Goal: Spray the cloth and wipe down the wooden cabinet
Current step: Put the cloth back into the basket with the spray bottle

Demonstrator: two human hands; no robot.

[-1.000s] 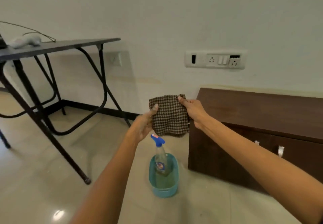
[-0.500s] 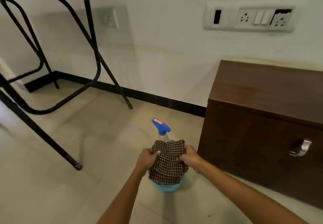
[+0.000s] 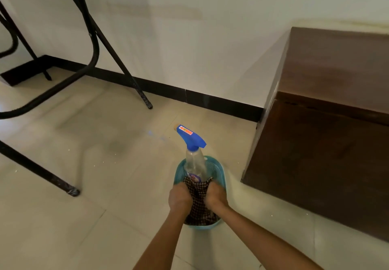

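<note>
A brown checked cloth (image 3: 199,202) hangs between my hands, down inside a small teal basket (image 3: 219,165) on the floor. My left hand (image 3: 179,196) grips its left side and my right hand (image 3: 214,196) grips its right side. A clear spray bottle (image 3: 194,164) with a blue trigger head stands upright in the far end of the basket, just beyond the cloth. The dark wooden cabinet (image 3: 328,143) stands on the floor to the right, against the wall.
Black metal legs of a folding table (image 3: 92,44) cross the upper left, with one foot (image 3: 72,191) on the tiles left of the basket. A black skirting strip (image 3: 189,97) runs along the white wall. Beige floor tiles surround the basket.
Both hands have lowered the cloth from chest height down into the basket. The view has tilted down and closer to the floor, so the socket panel and table top have left the frame.
</note>
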